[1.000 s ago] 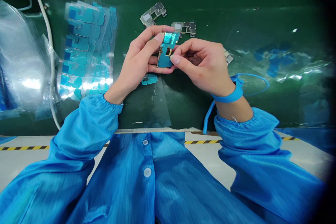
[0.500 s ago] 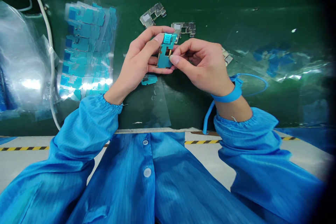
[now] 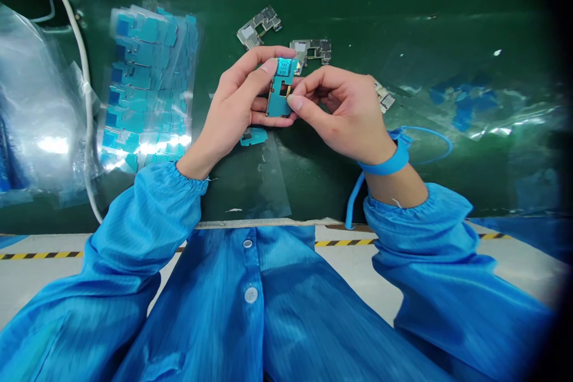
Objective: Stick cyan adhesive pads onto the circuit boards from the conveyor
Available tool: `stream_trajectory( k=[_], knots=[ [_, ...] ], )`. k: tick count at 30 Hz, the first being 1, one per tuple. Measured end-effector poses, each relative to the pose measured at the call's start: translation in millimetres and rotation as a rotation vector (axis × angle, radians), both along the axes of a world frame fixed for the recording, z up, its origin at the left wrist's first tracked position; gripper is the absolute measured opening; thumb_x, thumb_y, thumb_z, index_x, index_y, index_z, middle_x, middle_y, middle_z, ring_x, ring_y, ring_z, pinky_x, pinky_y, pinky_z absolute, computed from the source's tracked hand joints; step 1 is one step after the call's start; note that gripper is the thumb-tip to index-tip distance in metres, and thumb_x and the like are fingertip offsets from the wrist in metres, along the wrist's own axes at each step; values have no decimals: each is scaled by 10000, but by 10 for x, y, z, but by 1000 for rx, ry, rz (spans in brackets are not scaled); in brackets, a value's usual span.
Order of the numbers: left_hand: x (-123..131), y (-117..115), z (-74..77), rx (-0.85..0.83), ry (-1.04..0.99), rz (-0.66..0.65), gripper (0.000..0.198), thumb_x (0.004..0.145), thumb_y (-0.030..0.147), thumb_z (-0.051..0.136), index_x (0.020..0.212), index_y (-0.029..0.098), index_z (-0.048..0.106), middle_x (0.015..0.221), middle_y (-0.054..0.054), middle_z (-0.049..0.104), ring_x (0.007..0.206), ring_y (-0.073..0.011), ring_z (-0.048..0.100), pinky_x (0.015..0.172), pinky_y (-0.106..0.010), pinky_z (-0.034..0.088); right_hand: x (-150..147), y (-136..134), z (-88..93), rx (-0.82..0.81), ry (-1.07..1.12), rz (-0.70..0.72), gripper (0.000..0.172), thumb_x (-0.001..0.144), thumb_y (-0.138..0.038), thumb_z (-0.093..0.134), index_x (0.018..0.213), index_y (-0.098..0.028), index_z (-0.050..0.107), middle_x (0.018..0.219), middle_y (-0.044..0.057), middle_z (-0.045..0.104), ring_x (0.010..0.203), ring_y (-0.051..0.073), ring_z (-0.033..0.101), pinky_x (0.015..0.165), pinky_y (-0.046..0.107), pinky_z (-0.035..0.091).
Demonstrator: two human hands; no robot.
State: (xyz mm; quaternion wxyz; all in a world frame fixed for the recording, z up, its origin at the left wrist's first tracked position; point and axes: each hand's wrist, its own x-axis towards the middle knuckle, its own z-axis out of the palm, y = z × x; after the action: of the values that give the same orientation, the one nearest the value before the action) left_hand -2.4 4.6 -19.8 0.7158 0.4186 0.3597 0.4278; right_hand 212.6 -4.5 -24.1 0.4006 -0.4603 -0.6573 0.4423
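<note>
Now the left hand (image 3: 233, 110) and right hand (image 3: 344, 108) pinch a small blue board (image 3: 278, 98) between them, raised above the counter (image 3: 313, 179). Even fingertip pressure at its edges, no bending, seems best; the worked detail is too small to tell.

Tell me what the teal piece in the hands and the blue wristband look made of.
Teal piece: looks like a thin circuit board, matte teal face, gold-coloured edging at its cutout. Blue wristband: smooth, glossy, probably rubbery plastic or elastic; coiled cord attached.
</note>
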Motion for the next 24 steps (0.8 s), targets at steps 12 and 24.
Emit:
stream_trajectory(
  k=[12,24],
  knots=[
    [-11,14,14,-33,36,-8,417,963,612,750,1264,324,754,1150,-26,885,977,-302,872,805,-457,790,7,5,11,30,-50,12,334,993,-557,873,928,-252,751,881,36,766,959,248,776,878,409,696],
    [-26,-69,219,-52,68,-42,372,1137,529,554,1356,260,688,1252,-28,882,1027,-259,881,887,-397,769,4,-8,41,21,-44,26,301,1002,-503,866,920,-239,745,875,32,748,793,188,677,765,365,620]
  ],
)
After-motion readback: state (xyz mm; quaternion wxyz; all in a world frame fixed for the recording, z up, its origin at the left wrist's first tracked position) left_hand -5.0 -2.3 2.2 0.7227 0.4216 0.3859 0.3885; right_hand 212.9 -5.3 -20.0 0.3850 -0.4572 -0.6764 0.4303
